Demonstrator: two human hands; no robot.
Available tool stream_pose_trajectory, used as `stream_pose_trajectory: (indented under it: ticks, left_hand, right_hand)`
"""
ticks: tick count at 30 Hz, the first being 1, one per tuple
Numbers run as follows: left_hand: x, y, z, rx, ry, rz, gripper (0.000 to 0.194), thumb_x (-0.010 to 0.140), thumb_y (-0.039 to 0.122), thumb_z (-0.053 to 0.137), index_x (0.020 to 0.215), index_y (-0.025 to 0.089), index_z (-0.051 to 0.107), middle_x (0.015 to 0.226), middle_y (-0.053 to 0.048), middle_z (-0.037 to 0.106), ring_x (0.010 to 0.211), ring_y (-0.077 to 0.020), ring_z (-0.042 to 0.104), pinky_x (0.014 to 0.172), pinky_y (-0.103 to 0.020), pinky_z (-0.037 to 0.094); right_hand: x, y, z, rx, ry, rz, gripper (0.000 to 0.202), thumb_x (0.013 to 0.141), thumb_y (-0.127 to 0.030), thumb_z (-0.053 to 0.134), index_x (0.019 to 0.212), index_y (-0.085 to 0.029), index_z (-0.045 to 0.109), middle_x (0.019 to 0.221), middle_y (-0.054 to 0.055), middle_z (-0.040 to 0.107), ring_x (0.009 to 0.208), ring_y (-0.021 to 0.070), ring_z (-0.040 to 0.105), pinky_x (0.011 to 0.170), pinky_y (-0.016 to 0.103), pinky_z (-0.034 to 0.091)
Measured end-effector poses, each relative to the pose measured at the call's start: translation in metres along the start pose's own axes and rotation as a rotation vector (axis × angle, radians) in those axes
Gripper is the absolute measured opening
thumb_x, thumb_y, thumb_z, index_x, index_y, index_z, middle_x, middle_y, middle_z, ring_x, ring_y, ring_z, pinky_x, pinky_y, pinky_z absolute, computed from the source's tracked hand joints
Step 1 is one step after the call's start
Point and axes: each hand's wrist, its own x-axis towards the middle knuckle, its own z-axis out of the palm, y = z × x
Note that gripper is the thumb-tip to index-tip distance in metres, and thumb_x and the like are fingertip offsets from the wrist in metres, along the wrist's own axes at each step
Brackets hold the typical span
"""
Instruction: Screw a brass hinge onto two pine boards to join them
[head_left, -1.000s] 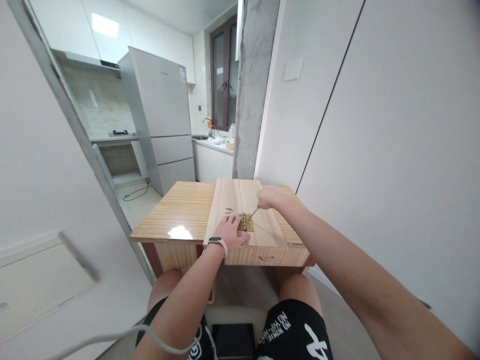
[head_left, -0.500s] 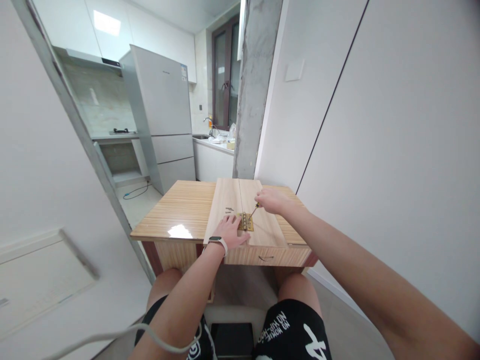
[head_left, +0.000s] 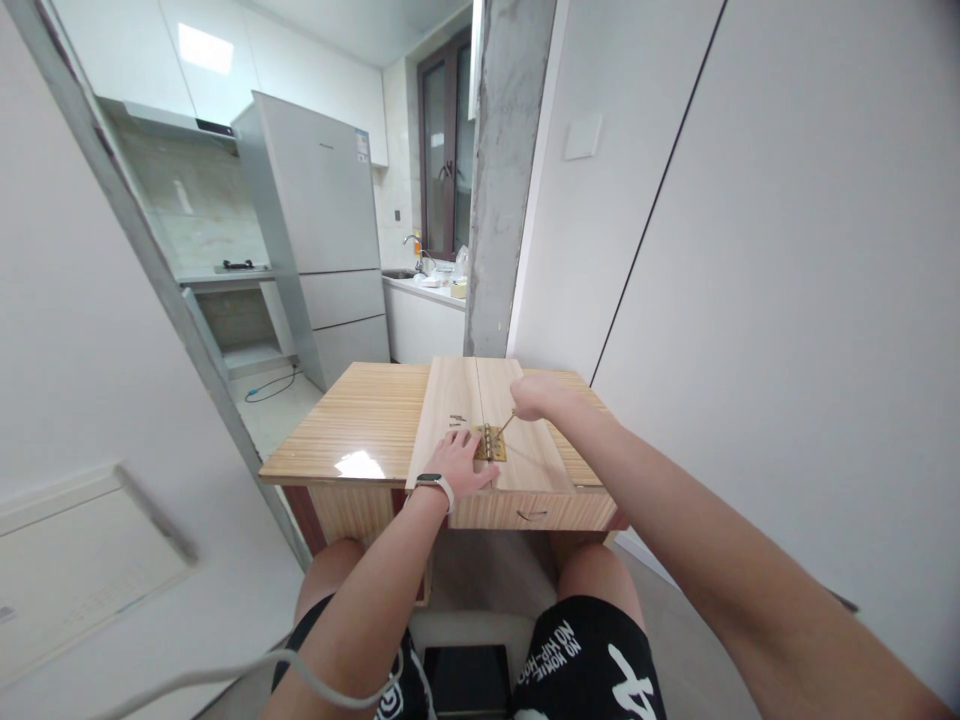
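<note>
A brass hinge (head_left: 490, 443) lies across the seam between two pale wooden boards (head_left: 455, 385). My left hand (head_left: 457, 464) rests with its fingers spread over the left board, its fingertips at the hinge's left side. Closed in a fist, my right hand (head_left: 536, 397) grips a screwdriver (head_left: 507, 423), whose handle is hidden in the palm. The shaft slants down to the left, and its tip meets the right part of the hinge. Several small screws (head_left: 457, 419) lie on the left board above my left hand.
The boards lie on a striped wooden table (head_left: 349, 410) with a drawer handle (head_left: 532, 516) at its front. My knees are beneath the front edge. A pale cable (head_left: 225, 668) crosses at lower left. A refrigerator (head_left: 322, 200) stands beyond, left of a concrete pillar (head_left: 504, 180).
My right hand has turned around the screwdriver, and its handle has gone out of sight. The left hand stays on the board. The view has shifted slightly.
</note>
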Motion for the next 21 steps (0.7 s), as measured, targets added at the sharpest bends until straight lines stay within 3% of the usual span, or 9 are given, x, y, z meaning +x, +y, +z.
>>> stream_pose_trajectory:
  ticks: [3,7,10,15,21]
  left_hand:
    - [0.0,0.0,-0.001,-0.003,0.001,0.006,0.08,0.087,0.075,0.05,0.148,0.024,0.048,0.143,-0.014,0.051,0.137,-0.0364,0.04,0.115,-0.051,0.034]
    - [-0.001,0.0,-0.002,-0.004,-0.003,0.0,0.079,0.087,0.075,0.049,0.148,0.024,0.048,0.144,-0.014,0.051,0.137,-0.0365,0.039,0.115,-0.051,0.034]
    - [-0.001,0.0,-0.003,0.0,-0.008,-0.004,0.079,0.088,0.074,0.049,0.148,0.024,0.048,0.144,-0.014,0.051,0.137,-0.0363,0.039,0.115,-0.051,0.034]
    - [-0.002,0.001,-0.004,0.006,-0.011,-0.002,0.08,0.088,0.076,0.048,0.148,0.024,0.048,0.142,-0.014,0.052,0.136,-0.0362,0.039,0.115,-0.051,0.034]
    - [-0.001,0.002,-0.003,-0.01,-0.013,-0.012,0.081,0.088,0.075,0.049,0.15,0.024,0.046,0.144,-0.014,0.051,0.138,-0.0369,0.038,0.116,-0.052,0.032]
  right_hand:
    - [-0.01,0.004,0.003,-0.068,0.013,-0.106,0.029,0.088,-0.016,0.066,0.116,-0.018,0.071,0.113,0.016,0.072,0.101,0.0245,0.069,0.083,0.031,0.05]
    - [-0.018,0.008,0.005,-0.14,0.152,-0.259,0.02,0.094,-0.013,0.057,0.106,-0.018,0.072,0.11,0.014,0.07,0.108,0.0235,0.065,0.09,0.031,0.047]
    - [-0.019,0.009,0.004,-0.172,0.171,-0.31,0.017,0.095,-0.015,0.058,0.1,-0.018,0.074,0.105,0.013,0.072,0.109,0.0242,0.064,0.092,0.032,0.046]
    - [-0.019,0.005,0.0,-0.117,0.117,-0.239,0.016,0.092,-0.015,0.061,0.099,-0.018,0.076,0.106,0.013,0.074,0.105,0.0232,0.068,0.088,0.029,0.048]
    - [-0.011,-0.005,-0.007,-0.067,0.028,-0.071,0.022,0.09,-0.024,0.064,0.104,-0.015,0.078,0.11,0.02,0.075,0.104,0.0298,0.072,0.086,0.035,0.053]
